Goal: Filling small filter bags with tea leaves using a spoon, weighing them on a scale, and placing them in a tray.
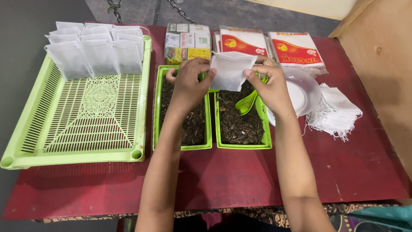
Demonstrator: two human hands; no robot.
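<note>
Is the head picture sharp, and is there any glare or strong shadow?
Head view: sharp and evenly lit; both hands and the white bag show crisp edges. Mild glare on the white bowl. Shadows soft, only under the arms on the red table. Edges bend slightly, as with a wide lens.

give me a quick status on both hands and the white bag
Left hand and right hand pinch white bag by its sides. Bag held above two green trays of dried leaves. Green scoop lies in right tray. Nothing in the way.

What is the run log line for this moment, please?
left hand: holds bag | right hand: holds bag | below: leaf trays | scoop: in right tray
</note>
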